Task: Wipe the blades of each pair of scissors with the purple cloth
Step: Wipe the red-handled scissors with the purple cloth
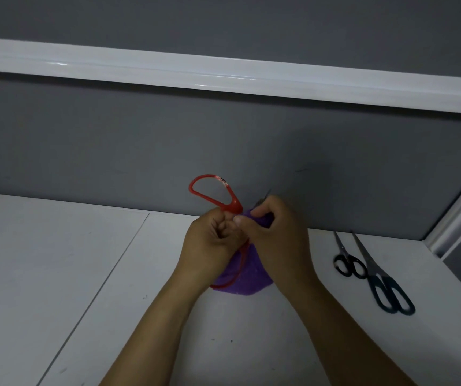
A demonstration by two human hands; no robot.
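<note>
Three pairs of scissors are on show in the head view, and one is being worked at the centre of the frame. The red-handled scissors are held up above the white table, one handle loop raised toward the upper middle, the other hanging low against the purple cloth. The left hand is closed around the handle end near the pivot. The right hand is pinched shut on the cloth, which is bunched around the blades; only a dark tip can be made out past the knuckles, and how much blade is covered cannot be told.

Over at the right of the frame, two more pairs are laid on the table: the small black scissors and, just beside them, the long dark-blue scissors, both shut and untouched.

As for handling, the cloth is judged soft and limp, easily folded over steel, so it is best pinched thick between fingers and edge. The scissors are judged stiff and light, the blades sharp and possibly slick; they are best gripped at the plastic handles, with the cloth drawn from pivot toward tip, away from the edge.
</note>
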